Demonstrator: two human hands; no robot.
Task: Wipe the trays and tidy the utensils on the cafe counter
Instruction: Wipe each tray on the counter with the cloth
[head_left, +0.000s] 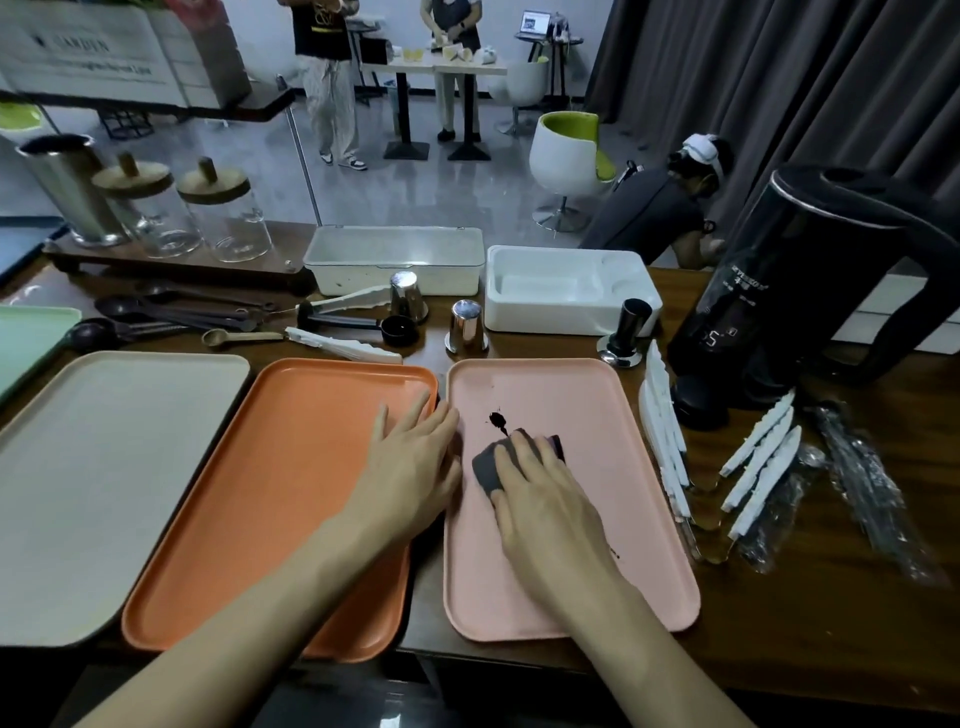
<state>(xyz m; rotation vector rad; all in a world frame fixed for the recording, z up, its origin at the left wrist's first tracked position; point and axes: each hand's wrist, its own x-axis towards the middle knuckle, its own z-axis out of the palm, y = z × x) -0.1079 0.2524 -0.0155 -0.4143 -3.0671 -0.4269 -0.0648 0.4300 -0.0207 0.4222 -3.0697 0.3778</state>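
A pink tray (644, 545) lies on the counter with a dark stain (498, 420) near its middle. My right hand (540, 499) presses a grey cloth (488, 467) flat on this tray, just below the stain. My left hand (410, 462) rests with straight fingers on the right edge of the orange tray (249, 509), touching the pink tray's left rim. A beige tray (93, 467) lies to the left. Dark spoons (176, 312), a wooden spoon (234, 336) and white wrapped utensils (343, 345) lie behind the trays.
A black kettle (810, 291) stands at the right, with wrapped cutlery (758, 457) in front of it. Two white boxes (566, 291) and two steel cups (465, 325) sit behind the trays. Glass jars (228, 218) stand at back left. People are in the room beyond.
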